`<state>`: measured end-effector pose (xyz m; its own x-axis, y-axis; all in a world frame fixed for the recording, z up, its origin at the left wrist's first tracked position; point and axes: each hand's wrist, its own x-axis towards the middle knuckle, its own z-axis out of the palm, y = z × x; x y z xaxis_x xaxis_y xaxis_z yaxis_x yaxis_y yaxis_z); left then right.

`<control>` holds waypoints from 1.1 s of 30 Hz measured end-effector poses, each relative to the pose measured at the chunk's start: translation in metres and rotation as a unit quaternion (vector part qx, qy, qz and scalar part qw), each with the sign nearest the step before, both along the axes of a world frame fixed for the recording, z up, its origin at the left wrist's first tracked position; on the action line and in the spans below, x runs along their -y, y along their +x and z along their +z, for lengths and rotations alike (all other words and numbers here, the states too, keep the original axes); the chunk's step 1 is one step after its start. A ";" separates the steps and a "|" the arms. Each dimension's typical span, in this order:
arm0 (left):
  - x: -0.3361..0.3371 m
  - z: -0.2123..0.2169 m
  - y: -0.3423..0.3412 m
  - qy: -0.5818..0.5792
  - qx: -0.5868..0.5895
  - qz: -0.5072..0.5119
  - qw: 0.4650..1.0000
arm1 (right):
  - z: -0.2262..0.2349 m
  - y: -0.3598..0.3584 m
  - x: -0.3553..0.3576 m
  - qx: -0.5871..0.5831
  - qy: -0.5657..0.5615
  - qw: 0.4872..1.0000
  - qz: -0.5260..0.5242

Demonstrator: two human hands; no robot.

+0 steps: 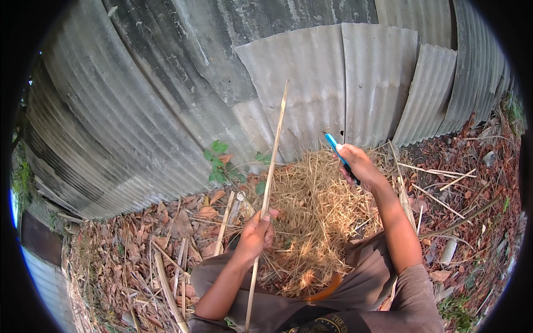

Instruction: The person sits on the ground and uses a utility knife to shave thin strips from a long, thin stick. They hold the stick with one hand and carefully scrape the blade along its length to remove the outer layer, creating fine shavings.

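Note:
My left hand [255, 236] is closed around a long, pale bamboo strip [276, 139]. The strip stands slanted, its thin tip rising in front of the metal wall and its lower end passing down by my lap. Closed on the handle of a blue utility knife [335, 143] is my right hand [358, 164]. The knife points up and to the left, apart from the strip. A heap of straw-coloured shavings [316, 205] lies on the ground between and beyond my knees.
Grey corrugated sheets [300, 83] form a wall just ahead. Dry leaves [133, 250] cover the ground at left, with split bamboo pieces [169, 283] among them. Loose sticks [444, 180] lie at right. A curved orange thing [327, 289] is by my lap. A green plant [218, 161] grows against the wall.

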<state>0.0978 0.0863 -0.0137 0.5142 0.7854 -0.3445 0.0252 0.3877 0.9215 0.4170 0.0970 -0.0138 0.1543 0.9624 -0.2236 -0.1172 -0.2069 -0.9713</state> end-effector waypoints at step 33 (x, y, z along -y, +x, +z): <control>-0.044 0.009 -0.027 -0.037 0.225 0.067 0.971 | -0.012 -0.097 -0.028 -0.239 0.159 0.948 0.137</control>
<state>0.0706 0.1307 -0.0049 0.5205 0.8373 -0.1675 -0.4283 0.4257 0.7971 0.3196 0.1253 -0.0262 -0.1564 0.9823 0.1034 -0.5432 0.0019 -0.8396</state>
